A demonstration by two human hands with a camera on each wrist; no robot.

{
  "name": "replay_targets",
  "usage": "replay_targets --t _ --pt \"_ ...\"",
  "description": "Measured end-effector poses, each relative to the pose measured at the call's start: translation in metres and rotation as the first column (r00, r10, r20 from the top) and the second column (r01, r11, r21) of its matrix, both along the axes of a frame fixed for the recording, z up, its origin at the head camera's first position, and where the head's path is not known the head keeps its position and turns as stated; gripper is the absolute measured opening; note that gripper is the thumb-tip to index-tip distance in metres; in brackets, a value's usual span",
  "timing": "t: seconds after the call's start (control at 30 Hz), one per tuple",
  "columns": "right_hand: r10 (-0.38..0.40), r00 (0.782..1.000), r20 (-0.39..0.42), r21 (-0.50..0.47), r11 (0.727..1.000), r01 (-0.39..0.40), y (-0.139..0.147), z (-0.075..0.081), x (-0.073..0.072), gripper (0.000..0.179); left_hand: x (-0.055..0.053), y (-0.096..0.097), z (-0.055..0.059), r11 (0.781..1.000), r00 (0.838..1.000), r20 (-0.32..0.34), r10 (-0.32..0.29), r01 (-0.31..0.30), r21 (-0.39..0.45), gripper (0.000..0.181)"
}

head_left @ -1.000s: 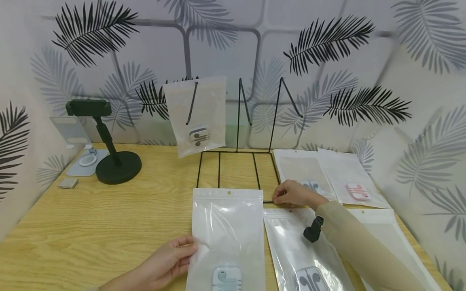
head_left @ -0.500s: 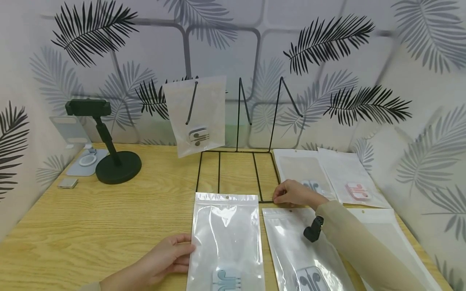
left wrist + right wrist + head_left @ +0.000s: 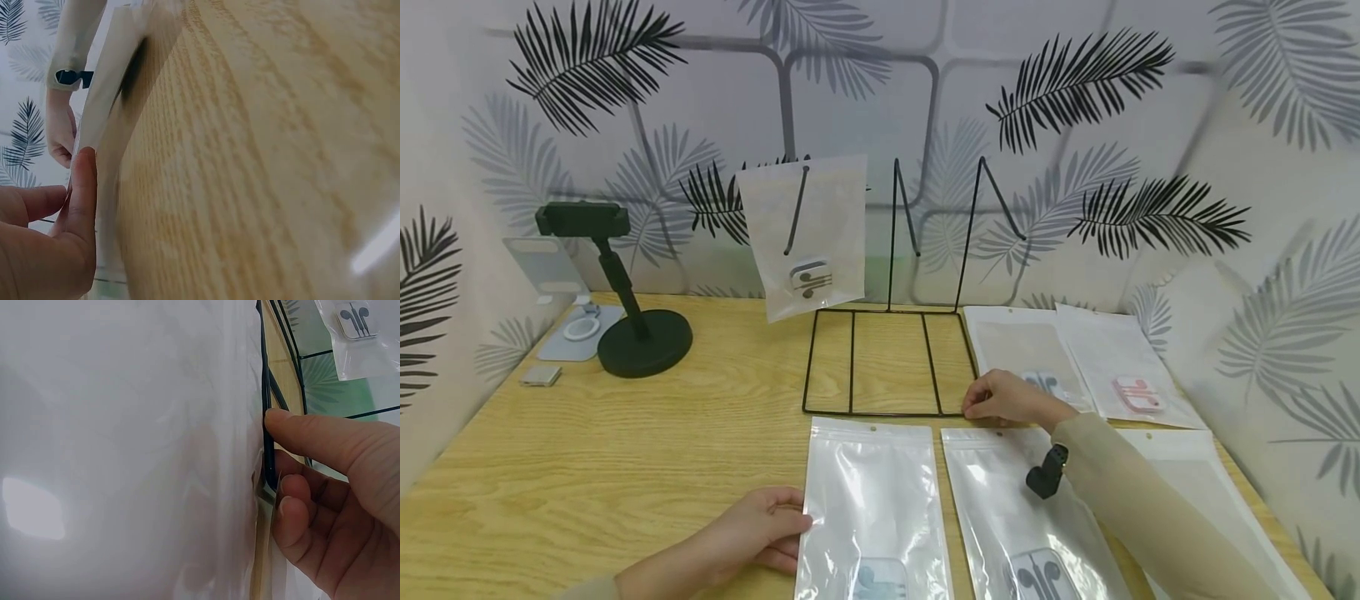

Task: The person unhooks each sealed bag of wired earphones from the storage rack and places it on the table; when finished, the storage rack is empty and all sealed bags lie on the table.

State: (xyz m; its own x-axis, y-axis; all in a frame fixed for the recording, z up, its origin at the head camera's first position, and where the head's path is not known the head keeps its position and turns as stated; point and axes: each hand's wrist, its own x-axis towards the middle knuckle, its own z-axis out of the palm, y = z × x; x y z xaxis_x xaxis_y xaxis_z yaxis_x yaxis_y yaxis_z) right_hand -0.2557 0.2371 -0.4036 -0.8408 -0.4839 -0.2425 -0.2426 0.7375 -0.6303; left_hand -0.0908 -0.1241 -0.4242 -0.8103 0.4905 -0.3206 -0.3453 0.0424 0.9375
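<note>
My left hand (image 3: pixel 756 533) pinches the left edge of a zip bag (image 3: pixel 872 492) between thumb and fingers. Inside that bag lies a case with pale blue earphones (image 3: pixel 880 577). The left wrist view shows the bag's edge raised off the wood, with thumb (image 3: pixel 40 203) and finger on either side. At the front right corner of the black wire rack (image 3: pixel 880 413), my right hand (image 3: pixel 1011 397) holds the wire; the right wrist view has thumb and fingers around it. On one rack hook hangs another bag (image 3: pixel 838 217) with dark earphones.
To the right lie several more bags, among them one with grey earphones (image 3: pixel 1041 575) and one with pink earphones (image 3: pixel 1138 393). At the left stand a black phone stand (image 3: pixel 643 342) and a grey folding stand (image 3: pixel 561 333), near a small silver block (image 3: pixel 541 376).
The bag in my left hand has come back towards me and down, so its top edge now lies in front of the rack's front wire. My right hand stays put.
</note>
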Motion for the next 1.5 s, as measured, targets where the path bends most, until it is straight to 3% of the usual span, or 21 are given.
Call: replay_targets --t 0.5,0.83,1.0,1.13,1.33,1.43,1.5 --pt "-0.012 1.0 0.015 -0.005 1.0 0.012 0.001 -0.002 0.0 0.004 -0.003 0.005 -0.007 0.999 1.0 -0.018 0.001 -0.002 -0.04 0.027" --pt "0.01 1.0 -0.007 -0.034 0.999 -0.01 0.002 -0.003 0.0 0.005 -0.005 0.0 -0.002 0.99 0.997 -0.067 -0.043 0.033 -0.137 0.031" --pt "0.018 1.0 -0.014 -0.035 0.999 -0.018 0.002 -0.004 -0.001 0.005 -0.012 -0.009 0.001 0.985 0.992 -0.111 -0.058 0.039 -0.17 0.035" --pt "0.009 1.0 -0.007 -0.032 0.999 -0.009 0.001 -0.003 -0.001 0.005 -0.021 -0.019 0.006 0.982 0.988 -0.149 -0.028 0.0 -0.188 0.039" --pt "0.005 1.0 -0.002 -0.033 0.999 -0.005 0.001 -0.001 0.001 0.005 -0.03 -0.025 0.01 0.973 0.97 -0.242 -0.019 -0.038 -0.227 0.033" --pt "0.005 1.0 0.002 -0.035 0.999 -0.005 0.001 0.0 0.001 0.005 -0.029 -0.023 0.009 0.959 0.95 -0.294 -0.1 0.014 -0.283 0.028" --pt "0.009 1.0 -0.001 -0.037 0.999 -0.009 0.001 -0.001 0.001 0.005 -0.026 -0.02 0.007 0.938 0.926 -0.329 -0.187 0.069 -0.339 0.028"
